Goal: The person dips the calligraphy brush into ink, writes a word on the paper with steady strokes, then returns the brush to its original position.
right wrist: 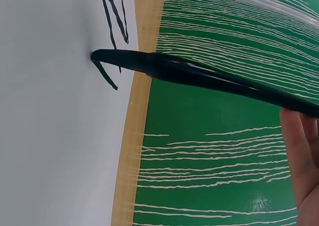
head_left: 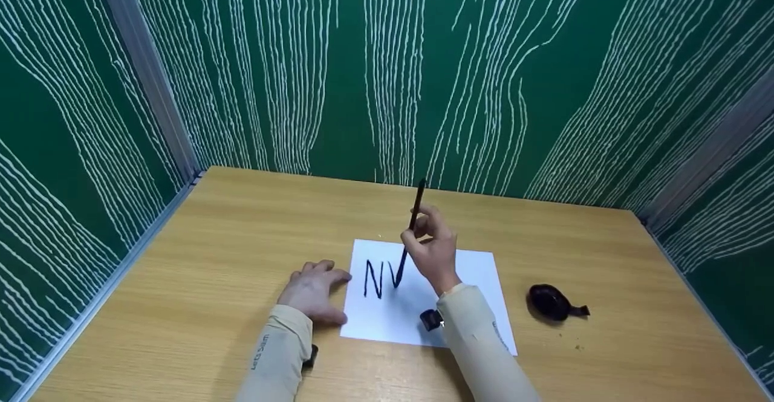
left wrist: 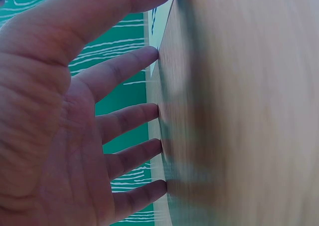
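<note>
My right hand pinches a slim black paintbrush by its upper part, holding it tilted. The brush's dark tip touches a white sheet of paper. On the sheet stands a black N, and beside it a slanting stroke runs to the tip. My left hand lies at the paper's left edge, its fingers spread. In the left wrist view, the fingertips rest along the table surface and the thumb reaches the edge of the sheet.
A small black dish with a short handle sits on the wooden table, right of the paper. Green walls with white wavy lines enclose the table at the back and sides. Small dark specks lie near the dish.
</note>
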A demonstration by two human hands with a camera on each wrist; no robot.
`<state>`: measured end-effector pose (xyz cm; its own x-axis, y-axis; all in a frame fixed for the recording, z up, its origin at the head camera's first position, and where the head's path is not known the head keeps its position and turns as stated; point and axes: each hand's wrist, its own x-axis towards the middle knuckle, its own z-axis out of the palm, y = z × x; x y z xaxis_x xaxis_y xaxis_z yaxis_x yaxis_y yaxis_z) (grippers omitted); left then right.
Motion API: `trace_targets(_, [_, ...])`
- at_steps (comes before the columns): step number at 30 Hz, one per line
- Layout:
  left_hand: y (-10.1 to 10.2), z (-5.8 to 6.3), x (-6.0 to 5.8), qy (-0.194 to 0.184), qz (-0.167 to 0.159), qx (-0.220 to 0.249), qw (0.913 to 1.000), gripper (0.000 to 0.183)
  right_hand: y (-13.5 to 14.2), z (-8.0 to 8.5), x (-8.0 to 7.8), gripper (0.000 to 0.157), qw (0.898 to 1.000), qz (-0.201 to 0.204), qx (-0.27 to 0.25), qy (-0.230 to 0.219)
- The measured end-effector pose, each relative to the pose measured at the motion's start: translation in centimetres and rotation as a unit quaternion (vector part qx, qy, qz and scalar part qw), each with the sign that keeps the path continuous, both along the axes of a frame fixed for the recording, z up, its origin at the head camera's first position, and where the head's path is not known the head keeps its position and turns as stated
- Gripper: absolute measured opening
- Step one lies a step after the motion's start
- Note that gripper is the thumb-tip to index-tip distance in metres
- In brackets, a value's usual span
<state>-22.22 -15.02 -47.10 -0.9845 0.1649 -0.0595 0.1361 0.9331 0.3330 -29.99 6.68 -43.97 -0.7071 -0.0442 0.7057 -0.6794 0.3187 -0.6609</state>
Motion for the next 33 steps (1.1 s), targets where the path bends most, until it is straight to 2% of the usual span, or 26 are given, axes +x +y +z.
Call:
trace_targets(9, [0.01,-0.05,-0.02,-0.003,0.002,0.003,1.0,0.075,0.04,0.02,0.12,0.036,1.0,0.002,0.0,-0.001])
trace_targets(19, [-0.22,-0.22,-0.18,0.009,-0.014,0.004,0.9999,0.073,0.03,0.17,0.25,0.038,1.0,0.005,-0.003,-0.004])
trace_targets(33, [-0.1,-0.19,-0.12,-0.008,0.005,0.014,0.9999,0.074,-0.01,0.29,0.36,0.034,1.0,0.005,0.008,-0.011])
